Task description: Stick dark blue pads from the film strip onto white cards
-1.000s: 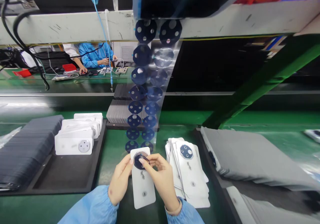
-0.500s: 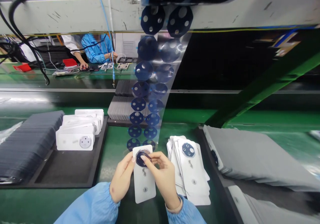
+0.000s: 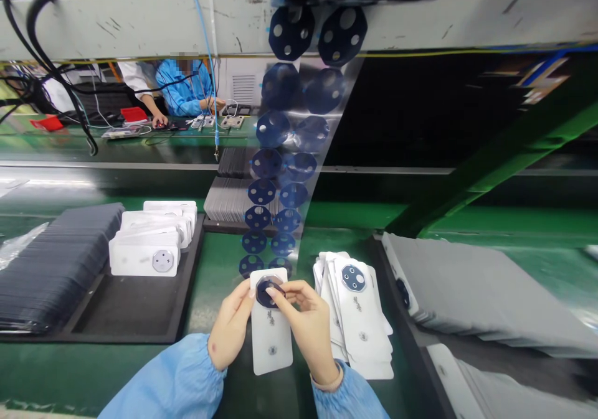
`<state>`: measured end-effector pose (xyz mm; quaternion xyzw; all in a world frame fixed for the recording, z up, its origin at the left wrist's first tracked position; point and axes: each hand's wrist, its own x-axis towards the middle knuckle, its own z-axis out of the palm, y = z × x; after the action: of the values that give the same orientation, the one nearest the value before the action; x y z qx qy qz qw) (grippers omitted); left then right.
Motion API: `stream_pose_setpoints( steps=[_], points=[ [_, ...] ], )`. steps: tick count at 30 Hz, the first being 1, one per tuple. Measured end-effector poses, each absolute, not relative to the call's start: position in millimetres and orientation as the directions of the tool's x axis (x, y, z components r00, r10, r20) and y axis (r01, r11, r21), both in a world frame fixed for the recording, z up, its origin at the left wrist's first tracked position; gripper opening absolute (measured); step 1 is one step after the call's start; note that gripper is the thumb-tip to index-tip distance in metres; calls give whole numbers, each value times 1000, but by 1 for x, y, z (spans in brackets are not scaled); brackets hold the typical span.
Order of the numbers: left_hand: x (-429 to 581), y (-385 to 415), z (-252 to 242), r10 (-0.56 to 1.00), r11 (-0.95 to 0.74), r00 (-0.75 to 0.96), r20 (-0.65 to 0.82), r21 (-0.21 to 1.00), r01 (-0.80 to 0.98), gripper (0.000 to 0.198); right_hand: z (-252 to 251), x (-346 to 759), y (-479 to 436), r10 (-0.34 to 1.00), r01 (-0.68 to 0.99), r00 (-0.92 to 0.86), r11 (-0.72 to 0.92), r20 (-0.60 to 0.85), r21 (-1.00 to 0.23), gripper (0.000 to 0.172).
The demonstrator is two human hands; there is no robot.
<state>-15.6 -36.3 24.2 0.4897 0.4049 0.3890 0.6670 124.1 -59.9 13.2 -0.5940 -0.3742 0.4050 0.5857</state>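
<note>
My left hand (image 3: 230, 327) grips the upper left edge of a white phone back panel (image 3: 272, 360), held upright in front of me. Near the panel's top lies a dark blue film sticker (image 3: 265, 296), roughly octagonal, over the camera area. The thumb and forefinger of my right hand (image 3: 309, 320) pinch the sticker's right side; that edge looks slightly raised off the panel. Beside my right hand is a loose pile of white panels (image 3: 362, 325), the top one with a dark camera circle. Behind the held panel hangs a clear sheet of dark stickers (image 3: 261, 192).
At left, a black tray (image 3: 128, 307) carries white panels (image 3: 144, 257) beside a row of dark sheets (image 3: 60, 269). More grey sheets (image 3: 471, 282) lie in a tray on the right. A green post (image 3: 504, 151) slants there. Co-workers (image 3: 184, 89) sit across the line.
The view has shifted slightly. My left hand still holds the panel and my right hand still pinches the sticker, both almost unmoved.
</note>
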Motion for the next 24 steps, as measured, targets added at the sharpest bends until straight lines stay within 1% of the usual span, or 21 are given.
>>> stream_pose_setpoints(
  steps=[6,11,19,24],
  points=[
    [-15,-38,24,913,230,371,-171,966,-121,41,12,123,-59,910,-10,413,-37,-38,-999,24],
    [-15,-39,23,919,230,354,-173,965,-126,40,11,123,-58,906,-3,422,-19,-18,-1000,23],
    [-15,-37,24,911,232,379,-160,961,-151,39,7,120,-60,904,73,425,21,50,-997,20],
    [-15,-38,21,916,219,366,-162,968,-119,40,9,118,-60,897,105,432,49,89,-993,18]
  ],
)
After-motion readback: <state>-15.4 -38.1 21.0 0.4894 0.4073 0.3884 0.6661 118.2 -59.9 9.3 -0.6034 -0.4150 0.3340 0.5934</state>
